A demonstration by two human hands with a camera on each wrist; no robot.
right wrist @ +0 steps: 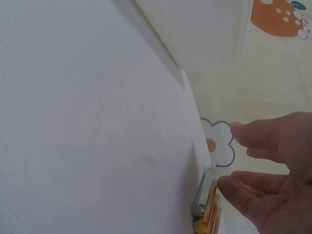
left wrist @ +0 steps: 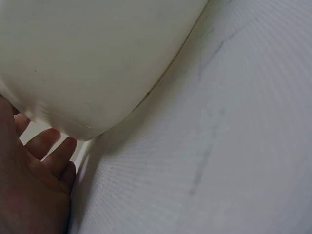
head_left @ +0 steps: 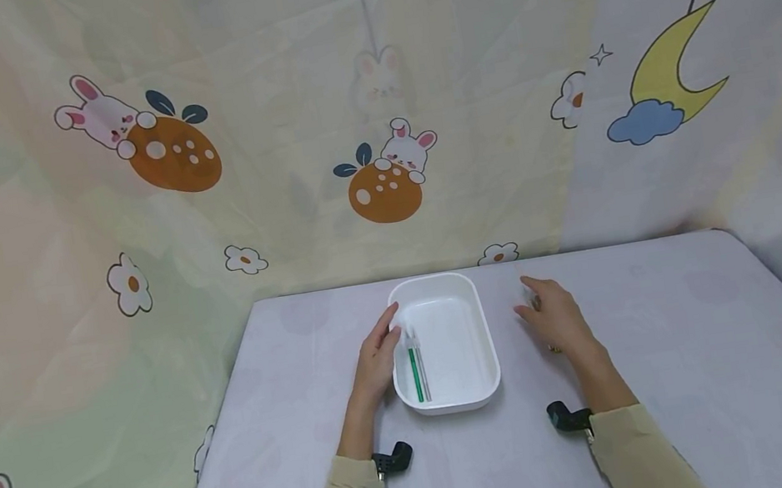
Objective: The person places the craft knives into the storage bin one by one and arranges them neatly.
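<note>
A white rectangular tray (head_left: 463, 403) stands at the far middle of the table. Inside, along its left side, lie a green pen (head_left: 415, 375) and a clear-barrelled pen (head_left: 422, 370). My left hand (head_left: 376, 362) holds the tray's left rim, thumb and forefinger tips at the edge; the left wrist view has its fingers bent close to the outer wall. To the right of the tray, my right hand (head_left: 560, 318) is held with thumb and fingers apart, nothing between them. Near its fingertips lie pens on the table, one orange (right wrist: 201, 225) and one clear (right wrist: 203, 194), mostly covered by the hand in the head view.
The table (head_left: 717, 347) has a pale cloth. Behind it hangs a printed curtain (head_left: 288, 166) with rabbits, flowers and a moon, meeting the table's back edge. Each wrist wears a small black camera, one on the left (head_left: 394, 458) and one on the right (head_left: 567, 417).
</note>
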